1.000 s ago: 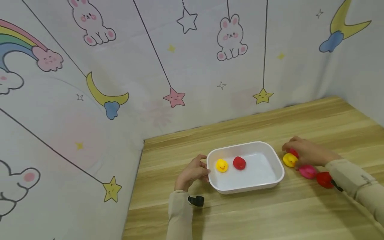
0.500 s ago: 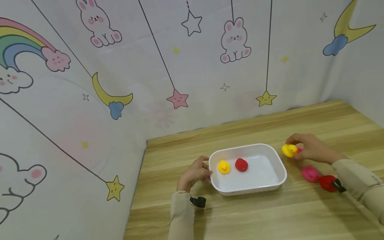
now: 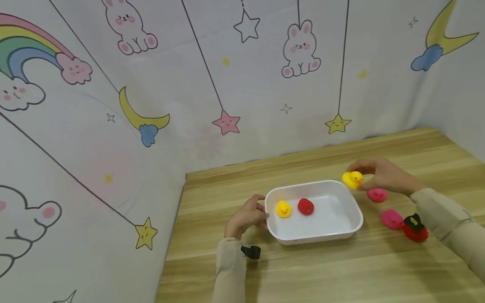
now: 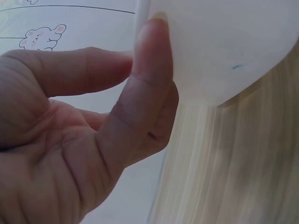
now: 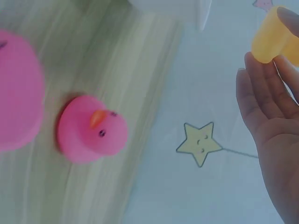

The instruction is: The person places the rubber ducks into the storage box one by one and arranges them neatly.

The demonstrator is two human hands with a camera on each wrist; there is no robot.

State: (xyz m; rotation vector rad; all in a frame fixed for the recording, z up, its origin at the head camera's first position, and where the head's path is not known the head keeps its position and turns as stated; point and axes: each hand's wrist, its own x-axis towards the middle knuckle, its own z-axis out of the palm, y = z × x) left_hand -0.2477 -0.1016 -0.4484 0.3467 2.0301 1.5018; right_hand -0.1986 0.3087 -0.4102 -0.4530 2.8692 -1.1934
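Note:
My right hand [image 3: 388, 174] pinches a yellow rubber duck [image 3: 352, 179] between thumb and fingers, in the air by the right back corner of a white plastic tray [image 3: 320, 239]. In the right wrist view the held duck [image 5: 271, 37] is partly cut off at the upper right. At the tray's left end, my left hand [image 3: 246, 216] grips the rim; thumb and finger meet on the wall [image 4: 210, 56] in the left wrist view. Inside the tray are another yellow duck [image 3: 283, 209] and a red duck [image 3: 305, 206], both in the left half.
Right of the tray, two pink ducks, the farther one [image 3: 377, 195] and the nearer one [image 3: 392, 219], sit on the wooden table [image 3: 322, 277]. A second red duck [image 3: 417, 235] lies by my right sleeve, partly behind the black wrist camera [image 3: 414, 222]. A patterned curtain [image 3: 257, 92] hangs behind.
My right hand has picked the yellow duck off the table and moved it up and left to the tray's corner, uncovering a pink duck. The left hand stays on the rim.

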